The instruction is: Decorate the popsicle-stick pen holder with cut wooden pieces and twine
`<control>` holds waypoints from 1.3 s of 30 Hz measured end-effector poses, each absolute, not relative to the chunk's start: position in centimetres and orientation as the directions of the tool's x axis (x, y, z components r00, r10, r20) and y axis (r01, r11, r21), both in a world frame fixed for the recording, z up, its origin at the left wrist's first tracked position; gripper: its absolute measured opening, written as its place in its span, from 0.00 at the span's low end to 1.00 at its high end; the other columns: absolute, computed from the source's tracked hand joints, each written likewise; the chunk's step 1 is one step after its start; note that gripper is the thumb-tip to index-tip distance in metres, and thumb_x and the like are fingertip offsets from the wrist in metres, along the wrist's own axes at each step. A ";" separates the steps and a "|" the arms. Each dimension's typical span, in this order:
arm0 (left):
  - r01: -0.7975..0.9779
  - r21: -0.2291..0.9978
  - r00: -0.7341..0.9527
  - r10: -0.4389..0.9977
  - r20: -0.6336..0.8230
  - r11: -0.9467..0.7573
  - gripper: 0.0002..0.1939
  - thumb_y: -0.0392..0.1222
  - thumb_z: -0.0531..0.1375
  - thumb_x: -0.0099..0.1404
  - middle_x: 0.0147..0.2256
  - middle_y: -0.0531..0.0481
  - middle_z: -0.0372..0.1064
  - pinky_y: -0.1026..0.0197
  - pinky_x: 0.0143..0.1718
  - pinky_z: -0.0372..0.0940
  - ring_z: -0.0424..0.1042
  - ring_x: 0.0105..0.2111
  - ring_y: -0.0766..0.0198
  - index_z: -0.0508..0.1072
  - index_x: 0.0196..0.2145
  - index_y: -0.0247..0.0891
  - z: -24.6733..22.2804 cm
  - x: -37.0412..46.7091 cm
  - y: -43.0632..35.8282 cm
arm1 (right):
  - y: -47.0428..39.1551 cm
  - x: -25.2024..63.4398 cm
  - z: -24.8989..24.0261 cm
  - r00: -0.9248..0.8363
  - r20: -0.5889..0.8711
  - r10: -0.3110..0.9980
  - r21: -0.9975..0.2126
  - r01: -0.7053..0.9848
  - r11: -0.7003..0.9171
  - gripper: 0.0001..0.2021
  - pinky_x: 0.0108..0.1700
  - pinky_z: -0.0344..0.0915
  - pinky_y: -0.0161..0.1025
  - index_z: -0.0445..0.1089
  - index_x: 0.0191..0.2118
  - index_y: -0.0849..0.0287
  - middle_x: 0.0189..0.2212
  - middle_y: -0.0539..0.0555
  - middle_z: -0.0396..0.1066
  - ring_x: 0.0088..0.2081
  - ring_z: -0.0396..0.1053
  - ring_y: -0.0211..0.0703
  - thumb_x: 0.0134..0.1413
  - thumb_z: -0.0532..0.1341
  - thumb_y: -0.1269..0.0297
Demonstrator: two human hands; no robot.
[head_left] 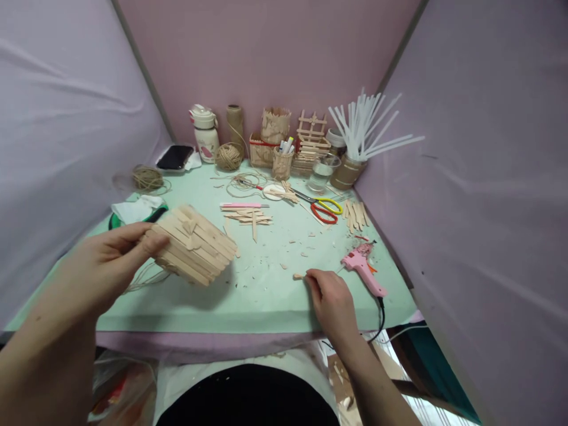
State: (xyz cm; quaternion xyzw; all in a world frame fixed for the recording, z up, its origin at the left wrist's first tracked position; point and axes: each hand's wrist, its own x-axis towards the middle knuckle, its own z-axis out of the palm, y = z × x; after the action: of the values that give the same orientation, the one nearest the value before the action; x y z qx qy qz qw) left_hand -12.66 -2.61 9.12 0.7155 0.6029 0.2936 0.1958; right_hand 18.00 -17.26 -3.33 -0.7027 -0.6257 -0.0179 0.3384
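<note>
Pinched at its left corner, a panel of wooden craft sticks (195, 245) hangs tilted above the table in my left hand (126, 254). Small wood pieces form a raised shape on its face. My right hand (331, 296) rests low over the table's front, its fingers closed on a small wooden stick piece (299, 276). Just right of that hand lies a pink hot glue gun (364, 266) on its side, its black cord running off the front edge. Loose craft sticks (251, 216) and a pink pen-like tool (242, 205) lie beyond the panel.
Scissors (326, 207) with red and yellow handles lie right of centre. Craft sticks (355, 216) sit near the right edge. Along the back stand a bottle (205, 139), twine (228, 157), a marker cup (282, 163), a water cup (320, 176) and white glue sticks (361, 127). A phone (175, 158) lies back left.
</note>
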 end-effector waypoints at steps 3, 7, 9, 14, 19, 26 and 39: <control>0.680 0.715 0.158 0.985 0.072 -0.161 0.20 0.60 0.58 0.59 0.34 0.56 0.77 0.62 0.42 0.65 0.71 0.37 0.59 0.78 0.36 0.41 8.5 -12.1 -3.4 | -17.6 18.1 -3.2 0.205 0.456 0.866 -0.455 0.890 0.029 0.10 0.40 0.65 0.44 0.70 0.41 0.58 0.34 0.56 0.75 0.36 0.70 0.47 0.65 0.51 0.69; 0.643 0.754 0.183 0.983 0.020 -0.135 0.21 0.60 0.59 0.59 0.35 0.54 0.77 0.64 0.40 0.66 0.71 0.38 0.59 0.78 0.38 0.41 7.8 -11.4 -4.1 | -18.0 18.3 -3.0 0.228 0.479 0.848 -0.472 0.881 0.031 0.10 0.42 0.66 0.44 0.70 0.44 0.58 0.36 0.57 0.75 0.38 0.71 0.47 0.65 0.51 0.69; 0.631 0.766 0.193 0.981 -0.002 -0.123 0.22 0.60 0.60 0.59 0.36 0.53 0.77 0.64 0.40 0.66 0.71 0.38 0.59 0.78 0.39 0.40 7.6 -11.2 -4.4 | -18.1 18.4 -3.1 0.238 0.493 0.837 -0.478 0.878 0.032 0.10 0.43 0.67 0.45 0.69 0.45 0.58 0.38 0.57 0.75 0.40 0.71 0.48 0.65 0.52 0.69; 0.623 0.774 0.228 0.973 -0.041 -0.113 0.22 0.61 0.58 0.59 0.34 0.52 0.77 0.63 0.37 0.67 0.72 0.36 0.57 0.78 0.37 0.40 7.3 -10.7 -5.0 | -18.1 19.0 -3.1 0.298 0.433 0.850 -0.578 0.816 0.008 0.10 0.44 0.68 0.46 0.69 0.47 0.56 0.40 0.57 0.75 0.42 0.72 0.48 0.63 0.54 0.68; 0.595 0.789 0.284 0.958 -0.031 -0.151 0.20 0.58 0.59 0.59 0.34 0.50 0.77 0.63 0.37 0.67 0.72 0.36 0.57 0.78 0.36 0.39 7.2 -10.1 -5.1 | -17.8 19.1 -2.1 0.336 0.385 0.860 -0.693 0.720 0.029 0.10 0.44 0.69 0.45 0.69 0.46 0.54 0.40 0.54 0.75 0.40 0.73 0.46 0.62 0.55 0.68; 0.547 0.816 0.317 0.948 0.005 -0.187 0.18 0.57 0.58 0.59 0.31 0.50 0.76 0.64 0.34 0.67 0.71 0.32 0.59 0.75 0.29 0.39 7.2 -9.6 -5.3 | -16.8 17.9 -0.4 0.467 0.238 0.852 -0.940 0.333 0.080 0.07 0.48 0.70 0.46 0.71 0.43 0.54 0.41 0.55 0.76 0.43 0.74 0.45 0.59 0.60 0.64; 0.714 0.093 0.544 0.633 0.551 -0.694 0.08 0.44 0.54 0.67 0.38 0.50 0.77 0.46 0.60 0.49 0.74 0.43 0.56 0.71 0.34 0.43 5.9 -11.1 -4.3 | -14.3 16.0 0.0 0.467 -0.038 0.883 -0.961 -0.258 0.095 0.11 0.45 0.73 0.44 0.72 0.36 0.56 0.37 0.52 0.76 0.38 0.74 0.41 0.46 0.69 0.62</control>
State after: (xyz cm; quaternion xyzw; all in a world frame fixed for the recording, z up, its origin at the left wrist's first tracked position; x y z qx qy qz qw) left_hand -11.12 -4.35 5.85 0.8757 0.3847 0.2831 -0.0715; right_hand 16.00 -14.26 -0.05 -0.5242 -0.2981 0.4214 0.6773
